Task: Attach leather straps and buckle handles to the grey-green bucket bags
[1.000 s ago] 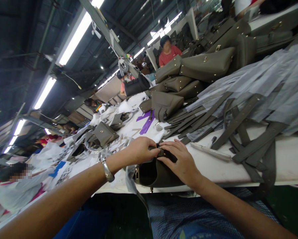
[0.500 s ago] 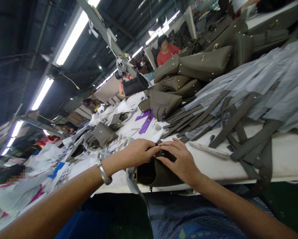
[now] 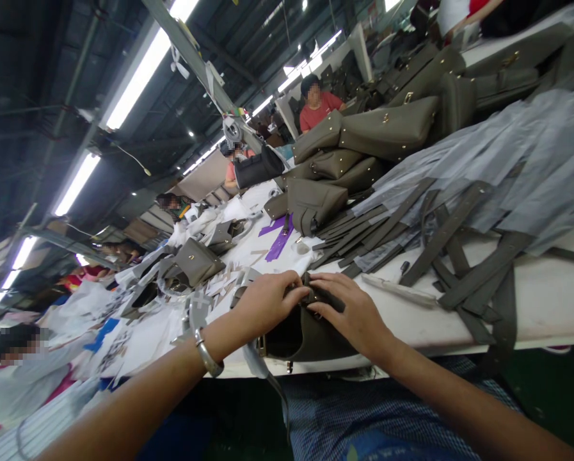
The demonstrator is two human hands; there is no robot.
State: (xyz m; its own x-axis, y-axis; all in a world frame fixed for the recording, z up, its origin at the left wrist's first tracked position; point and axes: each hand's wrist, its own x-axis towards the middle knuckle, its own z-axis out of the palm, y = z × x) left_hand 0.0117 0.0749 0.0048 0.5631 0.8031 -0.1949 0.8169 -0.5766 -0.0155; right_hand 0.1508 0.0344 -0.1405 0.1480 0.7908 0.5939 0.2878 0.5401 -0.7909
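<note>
Bag (image 3: 322, 339), just below left grip (image 3: 270, 299) and right grip (image 3: 356, 310), both pinching its upper edge

Beneath left hand (image 3: 270, 302) and right hand (image 3: 351, 307), handbag (image 3: 321, 340) of smooth, matt leather-like material; on the left wrist, glossy metal bangle (image 3: 206, 356); beyond the right hand, matt straps (image 3: 445, 234) and crinkled, translucent plastic sheeting (image 3: 546, 153).
</note>
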